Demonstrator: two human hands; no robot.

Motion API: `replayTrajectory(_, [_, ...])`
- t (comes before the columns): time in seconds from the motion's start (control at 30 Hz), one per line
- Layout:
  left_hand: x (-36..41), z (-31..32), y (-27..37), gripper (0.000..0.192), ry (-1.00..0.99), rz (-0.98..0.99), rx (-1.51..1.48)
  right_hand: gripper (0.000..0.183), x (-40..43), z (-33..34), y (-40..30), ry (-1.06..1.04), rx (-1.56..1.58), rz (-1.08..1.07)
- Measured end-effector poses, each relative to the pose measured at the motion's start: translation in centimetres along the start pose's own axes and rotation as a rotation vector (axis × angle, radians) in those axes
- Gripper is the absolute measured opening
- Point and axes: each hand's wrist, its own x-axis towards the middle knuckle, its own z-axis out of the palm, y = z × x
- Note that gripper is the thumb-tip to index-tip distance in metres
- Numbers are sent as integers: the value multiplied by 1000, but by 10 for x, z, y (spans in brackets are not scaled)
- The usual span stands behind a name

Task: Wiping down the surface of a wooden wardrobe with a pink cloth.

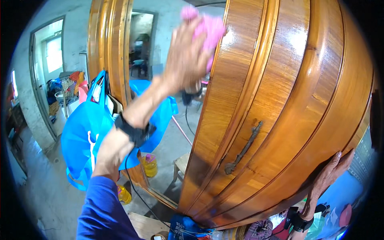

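Note:
My left hand (187, 57), blurred by motion, holds a pink cloth (208, 31) at the upper left edge of a glossy varnished wooden door (270, 99). The door stands swung out and shows raised moldings, with a dark, branch-shaped handle (244, 148) low on its face. My right hand (328, 172) rests against the door's right edge, its fingers extended and slightly apart. Both wrists wear black bands, and a cable runs down from the left one. Where the cloth meets the wood is partly hidden behind my left fingers.
Blue bags (87, 132) hang from the wooden frame (112, 45) on the left. Bottles of yellow liquid (150, 166) stand on the concrete floor behind, near a wooden stool (181, 162). Below the door lie a wooden board (147, 223) and a purple patterned cloth item (259, 231).

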Motion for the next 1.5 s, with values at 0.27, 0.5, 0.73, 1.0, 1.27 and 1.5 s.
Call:
replayTrajectory(0.27, [-121,-31,61,31,-241,-215,-227,50,1,-7,-6,-50,-113,-48])
replayTrajectory(0.5, [25,2,-6,29,68,-167,-7,51,0,-6,5,-9,1,-14])
replayTrajectory(0.73, [42,-3,-133,33,-106,-229,377,50,0,-7,0,46,79,50])
replayTrajectory(1.0, [-20,-6,-193,45,68,-542,341,47,1,1,-11,62,73,63])
replayTrajectory(1.27, [92,29,-81,34,202,115,19,48,-2,-1,2,60,42,53])
replayTrajectory(1.5, [172,54,-114,33,273,134,154,46,0,-2,1,79,108,123])
